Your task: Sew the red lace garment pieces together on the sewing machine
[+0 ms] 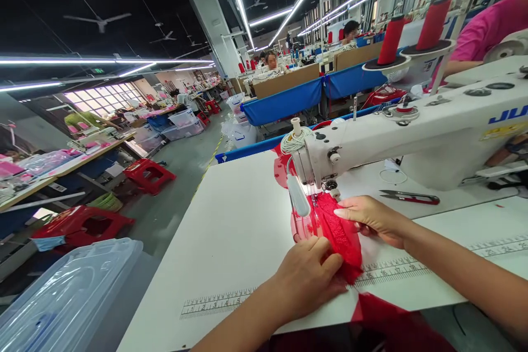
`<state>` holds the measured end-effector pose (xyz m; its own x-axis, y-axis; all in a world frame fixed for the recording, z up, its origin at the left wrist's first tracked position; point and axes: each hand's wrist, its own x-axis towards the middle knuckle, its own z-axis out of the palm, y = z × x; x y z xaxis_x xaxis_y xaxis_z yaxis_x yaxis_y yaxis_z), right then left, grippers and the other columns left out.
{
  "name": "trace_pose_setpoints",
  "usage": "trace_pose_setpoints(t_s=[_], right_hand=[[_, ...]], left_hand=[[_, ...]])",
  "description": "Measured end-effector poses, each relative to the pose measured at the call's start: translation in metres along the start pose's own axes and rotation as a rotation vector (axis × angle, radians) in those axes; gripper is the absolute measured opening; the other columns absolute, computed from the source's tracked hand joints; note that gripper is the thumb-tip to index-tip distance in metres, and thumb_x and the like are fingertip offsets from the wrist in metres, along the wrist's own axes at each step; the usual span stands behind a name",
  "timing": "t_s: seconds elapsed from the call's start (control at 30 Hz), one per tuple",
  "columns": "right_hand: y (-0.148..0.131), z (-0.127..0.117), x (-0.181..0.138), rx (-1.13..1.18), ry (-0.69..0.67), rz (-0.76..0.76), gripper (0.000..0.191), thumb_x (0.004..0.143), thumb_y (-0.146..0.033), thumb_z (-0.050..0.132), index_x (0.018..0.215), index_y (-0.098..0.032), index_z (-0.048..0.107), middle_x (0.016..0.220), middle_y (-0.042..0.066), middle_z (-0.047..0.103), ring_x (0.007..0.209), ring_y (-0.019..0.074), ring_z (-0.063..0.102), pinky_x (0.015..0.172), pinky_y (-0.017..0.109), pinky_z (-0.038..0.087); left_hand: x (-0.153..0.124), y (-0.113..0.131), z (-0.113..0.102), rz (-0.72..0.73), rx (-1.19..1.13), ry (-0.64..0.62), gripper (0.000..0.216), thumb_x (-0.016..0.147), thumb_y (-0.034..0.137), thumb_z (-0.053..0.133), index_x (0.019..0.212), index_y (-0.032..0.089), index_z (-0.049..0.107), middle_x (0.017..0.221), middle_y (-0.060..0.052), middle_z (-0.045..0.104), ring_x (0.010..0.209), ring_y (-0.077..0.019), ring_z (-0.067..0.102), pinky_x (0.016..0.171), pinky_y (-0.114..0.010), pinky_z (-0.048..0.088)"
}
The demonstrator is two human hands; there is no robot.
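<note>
I read blue "JU" on my sewing machine (pixel 412 132); table ruler (pixel 388 270) shows 15–18, 1–3

I see open white table (pixel 231 220) to my left, sewing machine (pixel 396 132) blocking ahead, scissors (pixel 410 197) lying right beneath its arm.

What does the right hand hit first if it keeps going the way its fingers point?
The right hand points left across the red lace fabric, toward the sewing machine's needle area. It would likely meet the presser foot first, though depth there is hard to judge.
</note>
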<state>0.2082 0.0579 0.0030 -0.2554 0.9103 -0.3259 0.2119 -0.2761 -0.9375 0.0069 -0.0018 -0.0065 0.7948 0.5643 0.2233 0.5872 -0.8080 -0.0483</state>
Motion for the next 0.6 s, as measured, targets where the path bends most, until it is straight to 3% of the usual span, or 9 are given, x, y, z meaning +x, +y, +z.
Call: trace_pose_setpoints(t_s=[0.1,0.27,0.37,0.6], right_hand=[[0.005,0.004,0.002,-0.062,-0.013,-0.043,0.039,0.068,-0.057,0.062,0.069,-0.018,0.056,0.053,-0.004,0.047,0.046,0.0093,0.038,0.044,0.023,0.027],[0.014,0.003,0.021,-0.229,0.177,-0.188,0.022,0.075,-0.041,0.054,0.069,-0.02,0.056,0.059,-0.001,0.056,0.057,0.0147,0.049,0.053,0.026,0.036],[0.011,-0.003,0.035,-0.35,0.31,-0.236,0.016,0.073,-0.035,0.055,0.065,-0.021,0.055,0.065,0.001,0.059,0.065,0.0175,0.051,0.057,0.027,0.034],[0.004,-0.002,0.05,-0.435,0.386,-0.279,0.016,0.064,-0.031,0.063,0.059,-0.022,0.051,0.058,-0.002,0.055,0.058,0.0163,0.05,0.054,0.027,0.031]], left_hand=[[-0.001,0.005,0.002,-0.034,-0.026,0.007,0.028,0.082,0.04,0.069,0.087,0.018,0.053,0.087,-0.003,0.057,0.072,-0.0177,0.052,0.06,-0.03,0.044],[-0.001,0.009,0.009,-0.11,-0.045,0.022,0.034,0.08,0.045,0.071,0.084,0.018,0.05,0.082,-0.002,0.057,0.072,-0.0186,0.052,0.061,-0.032,0.047],[-0.001,0.011,0.011,-0.138,-0.034,0.05,0.031,0.081,0.04,0.071,0.082,0.018,0.049,0.08,-0.001,0.056,0.071,-0.0186,0.052,0.062,-0.032,0.047],[-0.004,0.015,0.01,-0.187,-0.109,0.038,0.033,0.077,0.036,0.074,0.086,0.018,0.048,0.083,-0.002,0.055,0.074,-0.0196,0.051,0.065,-0.033,0.049]])
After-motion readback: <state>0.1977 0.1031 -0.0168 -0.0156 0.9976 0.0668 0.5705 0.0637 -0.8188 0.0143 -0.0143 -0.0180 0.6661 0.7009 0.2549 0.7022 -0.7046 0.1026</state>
